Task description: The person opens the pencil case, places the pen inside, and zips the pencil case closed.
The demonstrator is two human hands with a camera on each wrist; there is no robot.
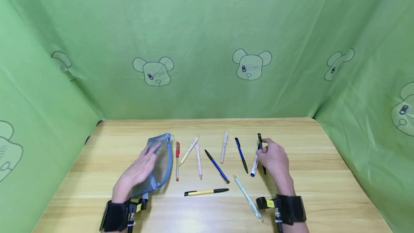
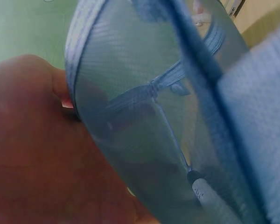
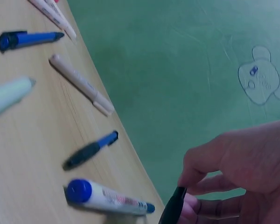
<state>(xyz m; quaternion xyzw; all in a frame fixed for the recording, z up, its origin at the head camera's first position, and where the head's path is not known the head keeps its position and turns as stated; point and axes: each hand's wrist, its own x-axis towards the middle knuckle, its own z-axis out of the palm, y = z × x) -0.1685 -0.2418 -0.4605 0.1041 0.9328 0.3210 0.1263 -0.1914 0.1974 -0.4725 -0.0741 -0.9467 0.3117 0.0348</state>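
Where the head view is looking down on the wooden table (image 1: 326, 175), the left hand (image 1: 139, 168) is resting against a blue mesh pouch (image 1: 163, 163) left of the pens, its fingers straight and slightly spread, apparently bracing the pouch so that its side is standing up. At the far end of the row the right hand (image 1: 275, 157) is pinching a black pen (image 1: 260, 140) between thumb and fingertips, a grip that is probably giving fine control of so thin a thing. A white marker (image 1: 254, 167) is lying just beside that pen, partly covered by the fingers and perhaps crowding them. Between the hands a blue pen (image 1: 240, 152), a pale pink pen (image 1: 224, 148) and a darker blue pen (image 1: 216, 165) are lying apart, with a yellow pen (image 1: 204, 192) and a light-blue pen (image 1: 245, 194) nearer the person; a red pen (image 1: 177, 150) is lying close beside the pouch. In the left wrist view the mesh and its blue edging (image 2: 207, 74) are hiding the fingertips, so I cannot tell there how they are pressing. In the right wrist view the other fingers are curling loosely behind the pinch, while green cloth (image 3: 130, 56) is hanging beyond the table
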